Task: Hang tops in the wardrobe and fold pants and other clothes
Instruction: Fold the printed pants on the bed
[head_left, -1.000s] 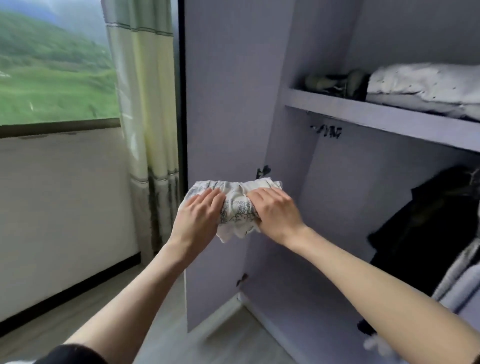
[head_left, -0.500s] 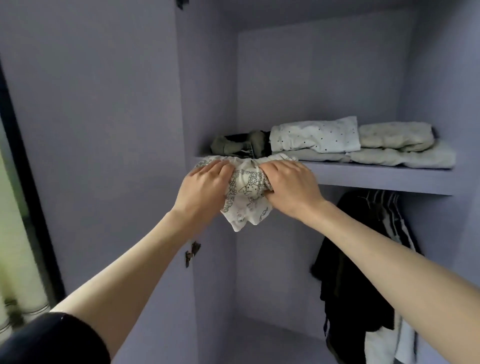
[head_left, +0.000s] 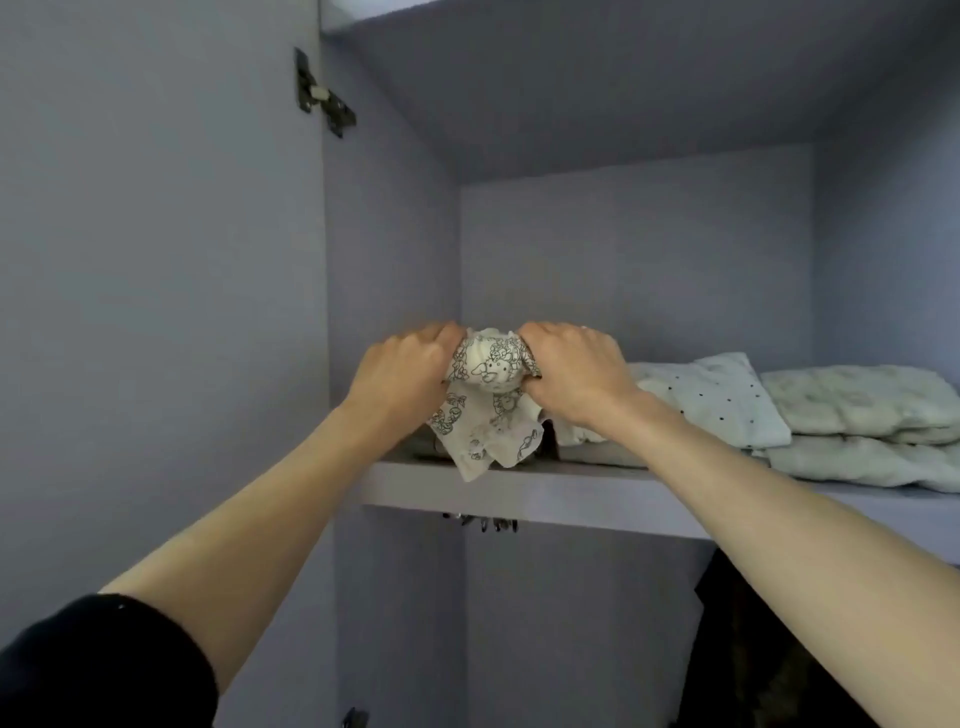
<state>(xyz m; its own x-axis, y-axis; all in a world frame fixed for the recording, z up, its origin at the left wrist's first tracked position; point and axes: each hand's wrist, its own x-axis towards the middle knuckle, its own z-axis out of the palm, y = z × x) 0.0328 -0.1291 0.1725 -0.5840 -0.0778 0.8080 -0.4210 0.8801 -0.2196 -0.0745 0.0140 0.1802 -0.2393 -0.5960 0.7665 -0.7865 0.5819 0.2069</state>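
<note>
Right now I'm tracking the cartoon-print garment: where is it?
Head view, centre: the cartoon-print garment is gripped between the left hand and right hand at the shelf edge, left of the dotted folded cloth.

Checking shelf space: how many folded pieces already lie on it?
3 visible: polka-dot piece beside the right hand, pale piece further right, another beneath. More may hide behind the hands.

You have one rolled printed garment (head_left: 488, 366) between your two hands, left hand (head_left: 402, 371) and right hand (head_left: 574, 376). You see one shelf (head_left: 545, 491), three folded pieces on it to the right: one dotted (head_left: 717, 402), two pale quilted (head_left: 857, 397). One hinge (head_left: 322, 98) sits far left.
</note>
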